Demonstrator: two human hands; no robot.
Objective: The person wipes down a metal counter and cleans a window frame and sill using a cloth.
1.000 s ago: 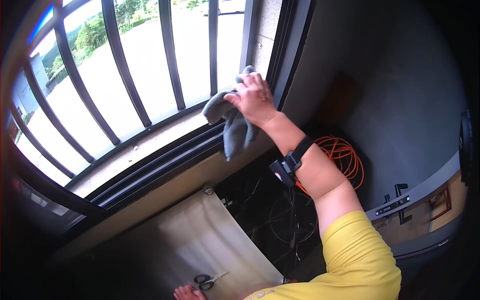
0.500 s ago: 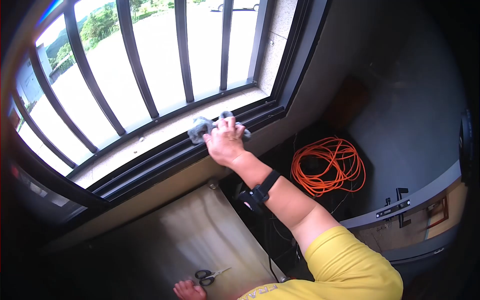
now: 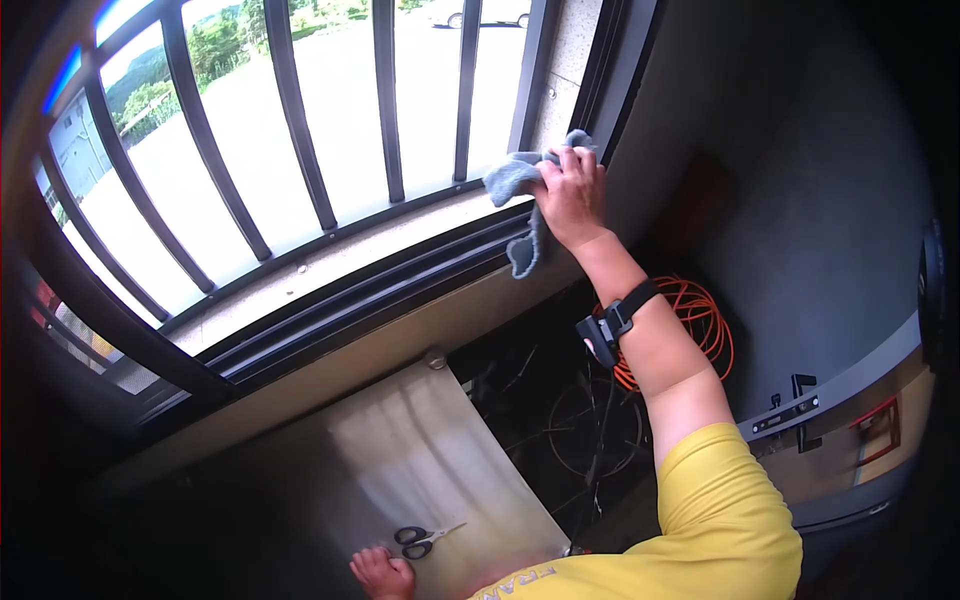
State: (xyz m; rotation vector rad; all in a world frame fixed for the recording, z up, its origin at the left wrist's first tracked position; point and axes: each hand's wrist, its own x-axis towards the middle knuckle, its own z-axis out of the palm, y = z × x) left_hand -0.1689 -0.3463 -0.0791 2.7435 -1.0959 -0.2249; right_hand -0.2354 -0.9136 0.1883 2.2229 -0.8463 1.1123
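Note:
My right hand (image 3: pixel 574 200) is closed around a grey-blue cloth (image 3: pixel 513 178), up by the right-hand corner of the window frame (image 3: pixel 590 110). One end of the cloth hangs down below my fingers. A black strap with a small device (image 3: pixel 610 325) is on my right wrist. Down at the bottom, my left hand (image 3: pixel 382 573) rests on the metal tabletop (image 3: pixel 390 440), holding nothing that I can see. Just beside it lie scissors (image 3: pixel 425 540) with black handles, their blades pointing right.
Dark vertical bars (image 3: pixel 295 120) stand outside the window, above the sill and sliding track (image 3: pixel 370 280). A coil of orange cable (image 3: pixel 705 320) lies on the floor behind my right arm. At the right is a door edge with a black handle (image 3: pixel 803 410).
My right hand has moved up and right with the cloth, from the lower window track to the frame's right corner. The cloth now hangs looser. My left hand stays beside the scissors.

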